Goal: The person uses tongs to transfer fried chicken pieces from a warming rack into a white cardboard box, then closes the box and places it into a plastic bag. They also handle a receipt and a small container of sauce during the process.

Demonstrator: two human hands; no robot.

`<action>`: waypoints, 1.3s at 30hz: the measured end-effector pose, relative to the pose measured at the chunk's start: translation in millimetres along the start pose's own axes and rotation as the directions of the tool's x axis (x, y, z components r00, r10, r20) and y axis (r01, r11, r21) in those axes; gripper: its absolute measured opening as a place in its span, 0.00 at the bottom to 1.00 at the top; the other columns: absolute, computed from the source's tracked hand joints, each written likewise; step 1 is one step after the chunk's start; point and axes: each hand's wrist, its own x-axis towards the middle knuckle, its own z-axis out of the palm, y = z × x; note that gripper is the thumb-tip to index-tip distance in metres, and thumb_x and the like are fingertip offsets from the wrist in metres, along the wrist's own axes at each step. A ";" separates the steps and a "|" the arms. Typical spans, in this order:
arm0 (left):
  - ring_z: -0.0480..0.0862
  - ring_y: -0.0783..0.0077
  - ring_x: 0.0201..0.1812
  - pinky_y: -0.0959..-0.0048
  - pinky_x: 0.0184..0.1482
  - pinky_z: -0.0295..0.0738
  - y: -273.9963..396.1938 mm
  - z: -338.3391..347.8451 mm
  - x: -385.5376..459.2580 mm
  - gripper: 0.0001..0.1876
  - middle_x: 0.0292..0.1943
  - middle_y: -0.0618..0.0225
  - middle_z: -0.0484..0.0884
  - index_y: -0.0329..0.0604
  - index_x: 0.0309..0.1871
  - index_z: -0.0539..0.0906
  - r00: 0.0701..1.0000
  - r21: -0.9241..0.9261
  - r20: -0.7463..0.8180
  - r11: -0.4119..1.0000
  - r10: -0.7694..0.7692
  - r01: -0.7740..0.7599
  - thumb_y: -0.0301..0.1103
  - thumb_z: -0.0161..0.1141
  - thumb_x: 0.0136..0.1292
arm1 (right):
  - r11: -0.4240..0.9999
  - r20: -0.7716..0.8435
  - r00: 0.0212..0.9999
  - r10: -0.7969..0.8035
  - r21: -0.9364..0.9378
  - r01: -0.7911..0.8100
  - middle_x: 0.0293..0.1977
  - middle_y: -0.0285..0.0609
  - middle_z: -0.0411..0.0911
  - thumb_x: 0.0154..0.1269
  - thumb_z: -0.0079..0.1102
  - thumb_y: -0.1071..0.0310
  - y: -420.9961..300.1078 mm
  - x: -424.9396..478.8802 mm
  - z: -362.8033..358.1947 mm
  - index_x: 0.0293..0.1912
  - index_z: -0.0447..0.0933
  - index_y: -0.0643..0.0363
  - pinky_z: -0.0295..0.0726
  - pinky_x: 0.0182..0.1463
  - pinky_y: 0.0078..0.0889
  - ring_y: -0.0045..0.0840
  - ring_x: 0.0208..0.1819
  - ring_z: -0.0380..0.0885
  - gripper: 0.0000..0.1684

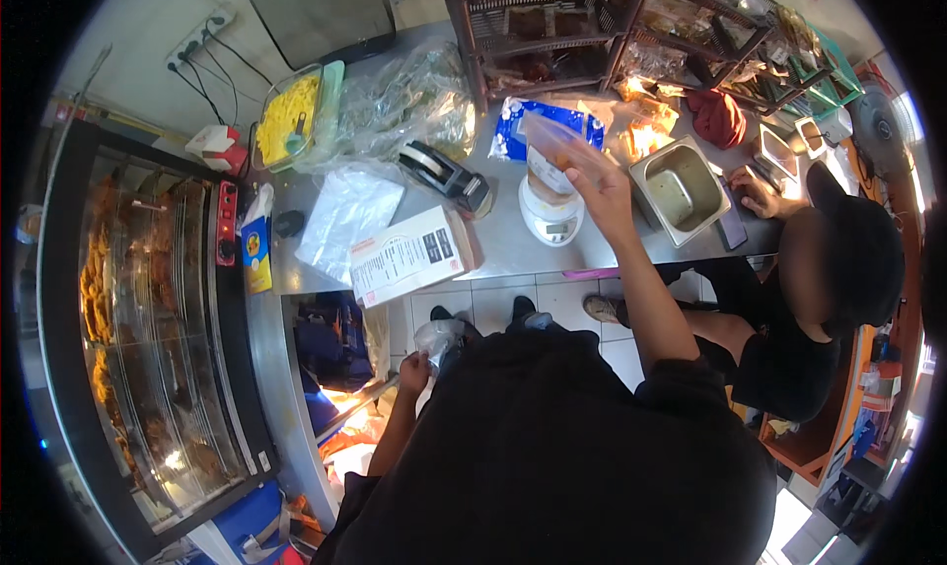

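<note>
My right hand pinches the side of a clear plastic pouch with a printed label and brownish contents. The pouch is held upright over a white digital kitchen scale; whether its base rests on the scale is hard to tell. Below the counter's front edge, my left hand grips a crumpled clear plastic bag close to my body. Behind the pouch lies a blue and white plastic packet. A deep stainless steel food pan stands right of the scale.
Left on the steel counter are a tape dispenser, a printed cardboard box, clear plastic bags and a glass dish of yellow food. A heated display cabinet flanks the counter. At right sits a co-worker, one hand near a phone.
</note>
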 end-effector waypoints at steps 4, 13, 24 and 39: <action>0.73 0.76 0.18 0.72 0.24 0.67 -38.7 -3.5 -3.6 0.21 0.14 0.68 0.74 0.38 0.22 0.74 0.986 0.176 -0.120 0.980 0.115 -0.093 0.43 0.50 0.68 | 0.999 -0.083 0.996 0.037 0.020 -0.035 0.59 0.49 0.67 0.57 0.66 0.61 3.3 -28.9 -7.1 0.65 0.58 0.64 0.63 0.64 0.36 0.33 0.61 0.66 0.41; 0.75 0.73 0.20 0.70 0.26 0.69 12.4 -6.6 -12.0 0.20 0.16 0.63 0.75 0.35 0.23 0.74 0.995 0.120 -0.096 0.993 0.024 -0.012 0.42 0.51 0.67 | 0.937 -0.001 0.972 0.235 -0.264 -0.227 0.45 0.46 0.72 0.62 0.55 0.68 1.7 -195.7 8.7 0.51 0.70 0.64 0.73 0.44 0.27 0.29 0.38 0.74 0.18; 0.74 0.51 0.20 0.60 0.26 0.67 37.2 7.0 39.8 0.18 0.17 0.48 0.73 0.34 0.22 0.73 0.953 0.289 0.012 0.912 0.302 -0.292 0.40 0.55 0.62 | 0.861 0.339 0.813 0.474 -0.372 -0.347 0.36 0.46 0.80 0.61 0.59 0.62 44.8 -206.2 -3.4 0.45 0.77 0.62 0.78 0.40 0.32 0.32 0.35 0.80 0.16; 0.76 0.53 0.20 0.59 0.27 0.67 62.3 27.6 10.3 0.21 0.18 0.49 0.75 0.33 0.23 0.77 0.989 0.231 0.096 0.964 0.112 -0.131 0.43 0.51 0.64 | 0.305 0.050 0.401 0.915 -0.738 -0.603 0.41 0.46 0.80 0.60 0.56 0.54 138.1 -407.4 -106.3 0.37 0.81 0.57 0.77 0.50 0.37 0.40 0.43 0.79 0.16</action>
